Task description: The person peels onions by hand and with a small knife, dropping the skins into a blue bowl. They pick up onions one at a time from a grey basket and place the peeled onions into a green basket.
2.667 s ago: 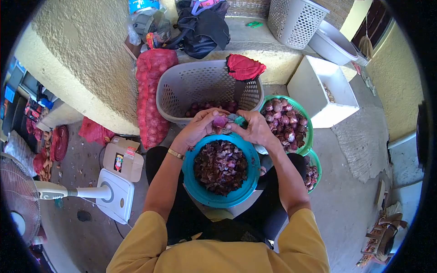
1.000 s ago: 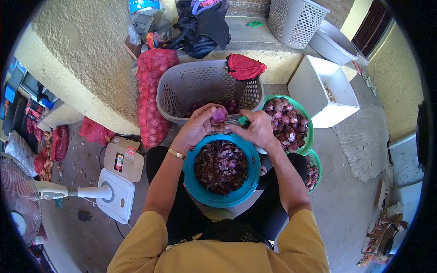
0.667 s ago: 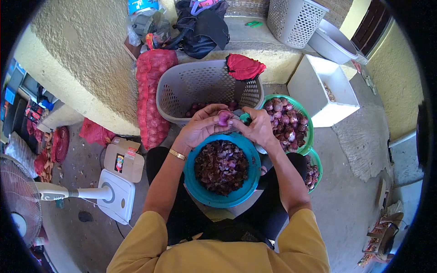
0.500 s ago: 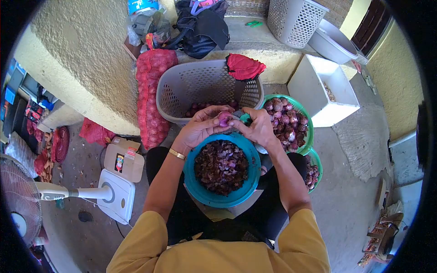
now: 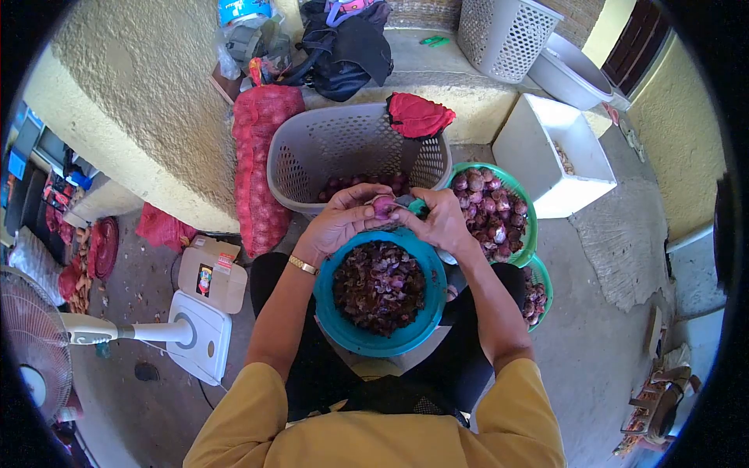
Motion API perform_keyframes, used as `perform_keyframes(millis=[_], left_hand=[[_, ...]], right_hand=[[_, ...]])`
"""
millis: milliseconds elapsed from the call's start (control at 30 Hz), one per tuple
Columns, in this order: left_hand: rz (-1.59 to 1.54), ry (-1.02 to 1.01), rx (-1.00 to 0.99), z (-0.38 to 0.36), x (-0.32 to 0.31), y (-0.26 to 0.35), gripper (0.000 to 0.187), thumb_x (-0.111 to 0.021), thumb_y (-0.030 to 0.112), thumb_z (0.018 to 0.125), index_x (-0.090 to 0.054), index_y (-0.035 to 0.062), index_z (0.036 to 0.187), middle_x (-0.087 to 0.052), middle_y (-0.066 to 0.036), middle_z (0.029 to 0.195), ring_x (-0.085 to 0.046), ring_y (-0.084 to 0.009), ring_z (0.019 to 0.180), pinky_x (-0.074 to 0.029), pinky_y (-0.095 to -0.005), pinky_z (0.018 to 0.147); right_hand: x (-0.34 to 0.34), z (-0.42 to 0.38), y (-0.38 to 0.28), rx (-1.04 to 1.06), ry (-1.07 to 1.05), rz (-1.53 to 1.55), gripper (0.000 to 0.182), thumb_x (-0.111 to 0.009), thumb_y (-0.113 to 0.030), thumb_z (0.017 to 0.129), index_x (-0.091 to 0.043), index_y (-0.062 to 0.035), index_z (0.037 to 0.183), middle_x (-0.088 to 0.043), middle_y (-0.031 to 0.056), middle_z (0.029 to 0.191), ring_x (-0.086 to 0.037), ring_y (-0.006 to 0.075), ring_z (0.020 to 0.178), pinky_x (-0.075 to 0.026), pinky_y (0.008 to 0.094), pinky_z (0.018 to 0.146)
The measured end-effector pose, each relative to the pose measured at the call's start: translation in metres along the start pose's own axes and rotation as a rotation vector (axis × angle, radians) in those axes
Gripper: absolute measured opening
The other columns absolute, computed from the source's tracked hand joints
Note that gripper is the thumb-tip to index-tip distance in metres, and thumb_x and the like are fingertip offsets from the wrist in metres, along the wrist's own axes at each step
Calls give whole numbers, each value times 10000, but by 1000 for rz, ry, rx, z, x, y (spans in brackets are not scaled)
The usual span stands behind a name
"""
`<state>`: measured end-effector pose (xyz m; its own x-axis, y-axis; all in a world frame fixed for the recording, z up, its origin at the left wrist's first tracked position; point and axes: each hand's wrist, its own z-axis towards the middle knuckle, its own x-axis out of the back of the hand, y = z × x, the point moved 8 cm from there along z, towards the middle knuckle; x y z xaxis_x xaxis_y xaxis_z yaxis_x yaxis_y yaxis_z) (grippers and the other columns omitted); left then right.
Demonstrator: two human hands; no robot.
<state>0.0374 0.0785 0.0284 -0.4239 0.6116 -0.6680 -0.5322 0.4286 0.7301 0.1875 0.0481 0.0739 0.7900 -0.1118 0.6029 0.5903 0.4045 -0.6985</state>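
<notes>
My left hand (image 5: 343,221) holds a purple onion (image 5: 382,207) between thumb and fingers, above the near rim of the grey basket. My right hand (image 5: 439,221) is closed around a small knife with a green handle (image 5: 419,207), its thumb pressed against the onion's side. Most of the blade is hidden by the fingers. Under both hands, a blue basin (image 5: 328,312) holds a heap of dark, papery onion skins (image 5: 378,288). Just beyond, several peeled-looking onions (image 5: 363,186) lie at the bottom of the grey laundry basket (image 5: 328,129).
Green baskets of unpeeled onions (image 5: 491,207) stand on the right, beside a white foam box (image 5: 546,156). A red mesh sack (image 5: 261,171) leans left of the grey basket. A stand fan (image 5: 156,331) and a cardboard box (image 5: 212,273) are on the left floor.
Both hands stay over the basin's far edge with the onion and knife. The onion has turned slightly, and the right fingers have shifted a little left.
</notes>
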Motion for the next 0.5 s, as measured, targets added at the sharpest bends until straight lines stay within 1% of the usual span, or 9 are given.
perform_keyframes(millis=[233, 333, 433, 500], left_hand=[[11, 17, 27, -1, -4, 3, 471, -660, 37, 880, -489, -48, 1311, -581, -166, 1260, -611, -300, 1145, -491, -419, 1029], [19, 15, 27, -1, -2, 2, 464, -655, 21, 877, -492, -45, 1307, -571, -162, 1275, -605, -295, 1155, -489, -421, 1031], [24, 0, 27, -1, 0, 0, 450, -656, 13, 875, -503, -30, 1296, -550, -151, 1303, -587, -283, 1180, -487, -419, 1033], [29, -10, 30, -2, -1, -1, 441, -657, 11, 873, -511, -20, 1288, -539, -144, 1317, -576, -277, 1195, -486, -417, 1034]], right_hand=[[-1, 0, -2, 20, -2, 23, 384, -806, -367, 761, -680, -6, 800, -563, 167, 556, -564, 270, 466, -453, 365, 483], [-2, -2, -2, 52, 18, 47, 369, -795, -355, 778, -689, -5, 827, -567, 168, 570, -549, 250, 465, -447, 357, 484], [-4, -1, -4, 57, -20, 108, 345, -774, -339, 808, -692, -5, 842, -576, 175, 591, -556, 232, 484, -451, 354, 502], [-8, -1, -6, 63, -67, 143, 297, -749, -306, 841, -708, -15, 885, -616, 172, 633, -586, 215, 526, -475, 345, 542]])
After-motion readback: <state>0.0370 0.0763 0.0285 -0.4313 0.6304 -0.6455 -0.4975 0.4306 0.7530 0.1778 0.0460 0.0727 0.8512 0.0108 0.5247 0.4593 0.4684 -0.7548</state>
